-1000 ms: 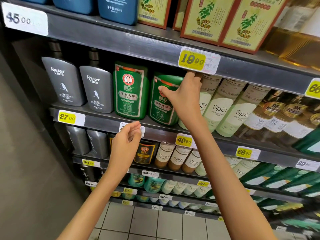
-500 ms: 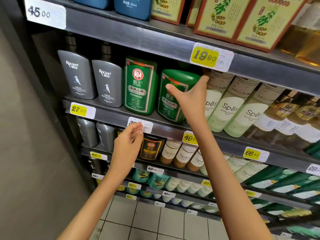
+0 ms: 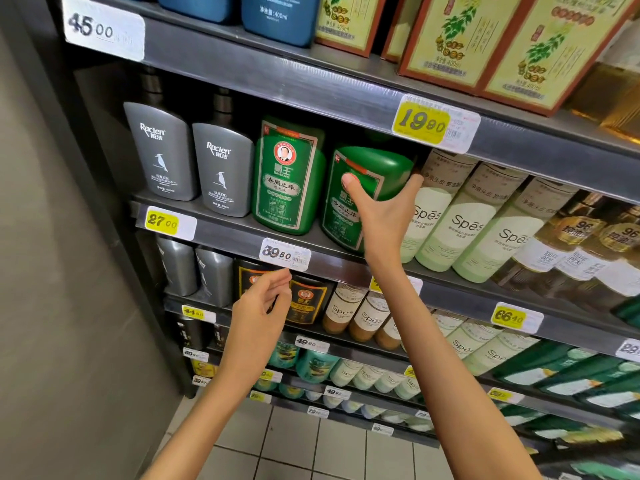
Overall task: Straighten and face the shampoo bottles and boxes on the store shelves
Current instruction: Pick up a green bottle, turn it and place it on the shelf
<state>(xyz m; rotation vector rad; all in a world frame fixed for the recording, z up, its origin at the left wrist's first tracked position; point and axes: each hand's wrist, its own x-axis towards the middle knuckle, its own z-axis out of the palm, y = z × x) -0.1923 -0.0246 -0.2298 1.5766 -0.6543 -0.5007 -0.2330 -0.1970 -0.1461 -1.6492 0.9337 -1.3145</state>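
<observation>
The right hand (image 3: 382, 216) reaches up and grips the tilted green bottle (image 3: 377, 164), thumb on its label, fingers round its right side. A narrow gap lies left of it, before the upright green bottle (image 3: 287, 178). Pale Spēs bottles (image 3: 460, 220) crowd its right. Below-left of it, the left hand (image 3: 261, 310) hovers loosely curled, empty.
</observation>
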